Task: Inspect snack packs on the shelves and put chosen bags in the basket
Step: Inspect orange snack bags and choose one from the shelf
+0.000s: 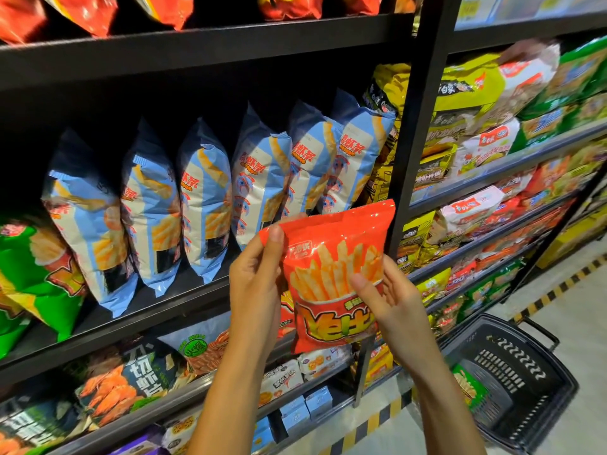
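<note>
While the black shelving [210, 37] keeps blue packs [203, 198] upright and face-out for browsing, the black basket [512, 376] sits on the floor, below and right of the red fries bag [331, 277], already holding a green pack [466, 389]. Left hand [256, 284] pinches the bag's upper corner; right hand [394, 300] grips its right edge, printed front towards the camera, evidently for reading.

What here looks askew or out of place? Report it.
Nothing looks damaged or spilled. The blue bags lean sideways in their row, and both hands hold the red fries bag slightly tilted.
</note>
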{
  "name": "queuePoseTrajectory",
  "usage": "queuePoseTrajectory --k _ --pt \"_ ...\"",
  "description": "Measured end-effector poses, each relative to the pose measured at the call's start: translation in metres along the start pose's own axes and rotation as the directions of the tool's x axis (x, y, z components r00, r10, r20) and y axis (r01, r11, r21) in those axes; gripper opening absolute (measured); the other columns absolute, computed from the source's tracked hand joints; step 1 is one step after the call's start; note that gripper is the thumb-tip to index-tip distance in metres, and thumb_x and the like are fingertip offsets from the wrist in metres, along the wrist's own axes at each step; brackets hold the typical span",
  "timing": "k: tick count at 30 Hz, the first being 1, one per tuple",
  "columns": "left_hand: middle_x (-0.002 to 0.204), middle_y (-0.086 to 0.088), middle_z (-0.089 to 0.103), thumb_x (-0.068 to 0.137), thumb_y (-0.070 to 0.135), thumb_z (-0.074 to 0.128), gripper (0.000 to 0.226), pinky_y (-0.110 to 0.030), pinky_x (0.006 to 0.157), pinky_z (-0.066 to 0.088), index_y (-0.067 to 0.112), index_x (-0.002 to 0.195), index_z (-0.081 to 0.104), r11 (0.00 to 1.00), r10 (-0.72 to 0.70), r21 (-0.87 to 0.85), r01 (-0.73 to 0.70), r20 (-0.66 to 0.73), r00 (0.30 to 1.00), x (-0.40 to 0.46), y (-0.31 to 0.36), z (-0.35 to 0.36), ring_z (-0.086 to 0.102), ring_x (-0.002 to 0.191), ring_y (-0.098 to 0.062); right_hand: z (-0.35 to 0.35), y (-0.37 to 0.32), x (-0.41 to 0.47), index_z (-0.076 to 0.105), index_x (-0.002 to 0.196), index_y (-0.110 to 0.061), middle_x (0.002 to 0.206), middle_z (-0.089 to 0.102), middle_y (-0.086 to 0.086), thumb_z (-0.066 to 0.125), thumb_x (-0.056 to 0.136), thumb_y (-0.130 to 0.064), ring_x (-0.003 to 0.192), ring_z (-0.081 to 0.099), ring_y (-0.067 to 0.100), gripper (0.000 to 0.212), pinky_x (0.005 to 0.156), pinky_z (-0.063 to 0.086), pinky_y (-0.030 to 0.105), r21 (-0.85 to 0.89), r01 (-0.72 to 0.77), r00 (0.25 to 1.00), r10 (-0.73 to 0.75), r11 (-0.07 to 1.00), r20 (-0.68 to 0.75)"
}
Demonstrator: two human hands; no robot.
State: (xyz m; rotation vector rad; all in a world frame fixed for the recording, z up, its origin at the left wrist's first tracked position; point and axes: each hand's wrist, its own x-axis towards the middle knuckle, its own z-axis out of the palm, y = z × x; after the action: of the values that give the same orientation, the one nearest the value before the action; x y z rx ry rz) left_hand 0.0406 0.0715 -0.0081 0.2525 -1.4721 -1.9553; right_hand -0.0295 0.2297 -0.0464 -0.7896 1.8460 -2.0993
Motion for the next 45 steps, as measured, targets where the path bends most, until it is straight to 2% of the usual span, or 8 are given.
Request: queuePoseTrajectory --k 3,7,13,26,31,36,42,45 --pt "0.143 0.012 0.062 0.082 0.056 0.078 0.072 -0.030 0.107 0.049 0.036 0.146 0.050 0.990 -0.054 0.143 0.014 0.281 0.958 -0.003 -0.003 -0.013 0.055 0.136 -0.008 -0.003 -0.004 0.006 0.064 0.126 -0.024 0.114 0.077 -0.010 0.058 0.092 -0.037 0.106 0.073 0.009 0.036 0.082 0.056 0.018 0.051 0.010 0.989 -0.002 0.999 -0.145" --pt "0.145 0.015 0.060 0.088 0.017 0.080 0.082 -0.021 0.101 0.050 0.030 0.154 0.034 0.946 -0.252 0.312 0.091 0.527 0.812 -0.022 -0.014 -0.016 0.059 0.132 -0.010 -0.004 -0.002 0.011 0.062 0.129 -0.035 0.119 0.073 -0.021 0.046 0.089 -0.060 0.113 0.067 -0.001 0.049 0.092 0.053 0.021 0.052 -0.060 0.963 0.071 0.997 -0.258" --pt "0.137 0.007 0.067 0.085 0.013 0.079 0.079 -0.028 0.100 0.053 0.030 0.152 0.042 0.922 -0.251 0.376 0.094 0.396 0.883 -0.021 -0.025 -0.021 0.065 0.125 -0.015 0.000 0.008 0.016 0.038 0.154 -0.045 0.155 0.045 -0.020 0.047 0.077 -0.092 0.142 0.045 0.007 0.090 0.122 0.034 0.045 0.025 -0.251 0.955 0.252 0.968 -0.155" --pt "0.141 0.015 0.063 0.079 0.016 0.086 0.095 -0.029 0.101 0.054 0.038 0.155 0.033 0.911 -0.228 0.412 0.021 0.460 0.858 -0.023 -0.024 -0.016 0.064 0.126 -0.011 0.003 0.015 0.016 0.043 0.123 -0.068 0.131 0.063 -0.027 0.053 0.081 -0.076 0.116 0.065 -0.004 0.044 0.097 0.052 0.028 0.033 -0.182 0.977 0.185 0.983 -0.107" --pt "0.147 0.013 0.056 0.078 0.034 0.088 0.092 -0.027 0.100 0.054 0.045 0.153 0.034 0.919 -0.192 0.394 0.020 0.400 0.896 -0.021 -0.033 -0.018 0.060 0.130 -0.010 0.006 0.009 0.012 0.050 0.143 -0.036 0.130 0.068 -0.016 0.067 0.091 -0.059 0.119 0.065 0.003 0.059 0.097 0.054 0.026 -0.030 -0.052 0.979 0.045 0.998 -0.197" --pt "0.141 0.022 0.059 0.088 0.053 0.071 0.067 -0.026 0.107 0.048 0.044 0.147 0.040 0.943 -0.121 0.332 0.032 0.253 0.960 -0.018 -0.040 -0.009 0.054 0.135 -0.003 0.008 0.001 0.008 0.054 0.137 -0.030 0.116 0.072 -0.017 0.081 0.064 -0.059 0.104 0.068 -0.005 0.082 0.086 0.056 0.017 -0.188 -0.007 0.958 -0.047 0.982 -0.283" --pt "0.132 0.020 0.067 0.095 0.050 0.052 0.055 -0.024 0.093 0.055 0.037 0.147 0.047 0.972 -0.168 0.171 0.160 0.037 0.985 -0.015 -0.046 -0.002 0.063 0.122 -0.001 -0.008 -0.006 0.007 0.057 0.139 -0.039 0.127 0.070 -0.017 0.065 0.090 -0.055 0.116 0.067 0.007 0.052 0.090 0.058 0.027 -0.160 0.000 0.998 0.011 0.987 0.068" --pt "0.134 0.016 0.068 0.090 0.069 0.056 0.056 -0.041 0.106 0.051 0.042 0.140 0.056 0.953 -0.282 0.081 0.291 -0.107 0.954 -0.010 -0.050 -0.006 0.063 0.126 -0.009 -0.015 -0.009 0.005 0.061 0.140 -0.027 0.134 0.068 -0.014 0.048 0.100 -0.044 0.127 0.061 0.008 0.045 0.100 0.050 0.022 -0.090 0.035 0.994 -0.025 0.995 0.109"
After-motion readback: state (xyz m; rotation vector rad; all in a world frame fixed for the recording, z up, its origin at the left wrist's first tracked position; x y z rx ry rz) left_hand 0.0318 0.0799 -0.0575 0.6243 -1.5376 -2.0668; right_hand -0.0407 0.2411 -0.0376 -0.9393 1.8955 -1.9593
